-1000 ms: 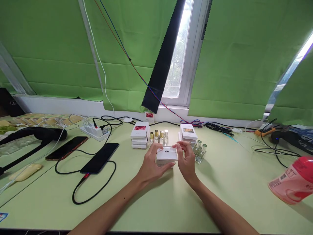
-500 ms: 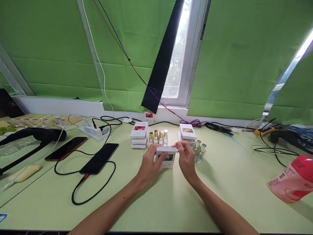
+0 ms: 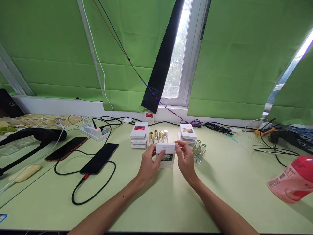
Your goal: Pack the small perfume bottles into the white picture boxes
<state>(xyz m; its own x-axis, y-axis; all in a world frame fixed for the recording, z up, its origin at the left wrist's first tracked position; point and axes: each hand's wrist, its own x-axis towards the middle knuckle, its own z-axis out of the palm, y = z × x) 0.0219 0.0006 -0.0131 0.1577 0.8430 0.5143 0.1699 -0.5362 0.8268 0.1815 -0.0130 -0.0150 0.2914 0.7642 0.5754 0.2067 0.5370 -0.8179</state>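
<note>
Holding a white box [image 3: 169,158] upright with the left hand [image 3: 149,164], closed around its left side, with the thumb laid across the printed front and the other fingers bent round the edge and behind. Placed squarely between both hands, just right of the left palm and just left of the right hand [image 3: 186,159], apparently standing on the counter [image 3: 161,205]. Meeting the box's upper right corner with the bent thumb and forefinger of the right hand, drawn nearly together there (pinching the card or merely touching it, impossible to tell). Showing front and top lettering, with a picture partly hidden under the left thumb. Backed closely by four small bottles [image 3: 156,136], three with gold caps and one with silver. Flanked farther back by a left stack of boxes [image 3: 140,131] and a right stack of boxes [image 3: 188,131]. Nearest the right hand, on its outer side, leaning close to green-capped bottles [image 3: 200,154]. Set well apart from a black phone [image 3: 100,159] at left.
</note>
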